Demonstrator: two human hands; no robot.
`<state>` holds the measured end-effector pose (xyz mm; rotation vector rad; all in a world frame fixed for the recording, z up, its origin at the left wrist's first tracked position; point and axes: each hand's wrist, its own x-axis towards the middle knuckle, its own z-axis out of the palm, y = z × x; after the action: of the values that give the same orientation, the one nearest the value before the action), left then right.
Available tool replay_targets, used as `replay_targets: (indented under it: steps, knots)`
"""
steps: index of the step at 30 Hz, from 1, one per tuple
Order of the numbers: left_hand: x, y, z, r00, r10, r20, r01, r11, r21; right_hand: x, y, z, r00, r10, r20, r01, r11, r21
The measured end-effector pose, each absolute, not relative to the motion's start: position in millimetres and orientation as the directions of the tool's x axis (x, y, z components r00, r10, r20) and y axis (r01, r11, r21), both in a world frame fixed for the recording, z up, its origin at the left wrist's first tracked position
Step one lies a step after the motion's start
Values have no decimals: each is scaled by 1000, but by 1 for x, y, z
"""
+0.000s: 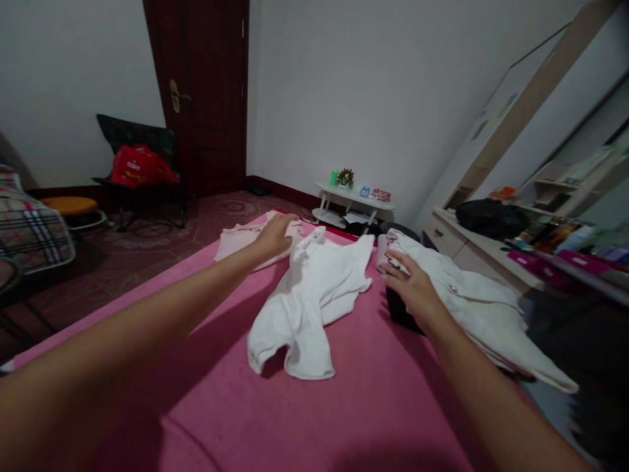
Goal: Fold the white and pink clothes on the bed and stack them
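A crumpled white garment (pixel 314 288) lies between my hands on the pink bed cover (pixel 363 393). My left hand (pixel 276 237) rests at the far edge on a pale pink garment (pixel 240 239), its fingers partly hidden but seemingly laid out flat. On the right, my right hand (pixel 411 285) has its fingers apart and touches the near side of a clothes pile. That pile has a cream garment with a metal button (pixel 472 292) on top, a pale pink rolled piece (pixel 384 254) at its left end, and something black (pixel 400 311) beneath.
Beyond the bed stands a small white table (pixel 344 193) with little ornaments. A chair with a red bag (pixel 140 165) is at the left by the dark door (pixel 201 85). Along the right runs a dresser (pixel 452 236) with a black bag (pixel 491 218) and a mirror.
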<state>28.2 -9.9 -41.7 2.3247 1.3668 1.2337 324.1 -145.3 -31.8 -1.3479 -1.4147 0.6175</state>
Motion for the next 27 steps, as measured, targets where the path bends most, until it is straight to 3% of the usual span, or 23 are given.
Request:
replay_targets:
  steps: [3,6,10,14,17,20,23,27]
  knots:
    - [25,-41,-67,593,637,493,524,-770,364,321,-158,-77,47,977,207,478,160,-864]
    - [30,-84,-79,848,428,314,351,-896,272,311,-170,-110,-36,986,165,523,159,-837]
    - [47,-129,-74,981,162,104,135,-964,230,294,-181,-120,-76,982,174,573,186,-798]
    - [62,-148,-63,997,75,-30,80,-969,235,289,-187,-112,-96,983,156,564,183,-805]
    - [56,-142,-49,992,118,-49,128,-944,303,295,-193,-110,-132,986,103,535,158,-830]
    - [28,-117,-28,923,366,121,274,-844,462,298,-201,-110,-154,987,50,506,123,-854]
    - [-14,-79,-19,535,744,399,435,-648,625,289,-207,-109,-148,985,93,550,160,-820]
    - [-71,-42,-35,94,866,492,517,-464,719,256,-211,-104,-286,938,194,628,337,-701]
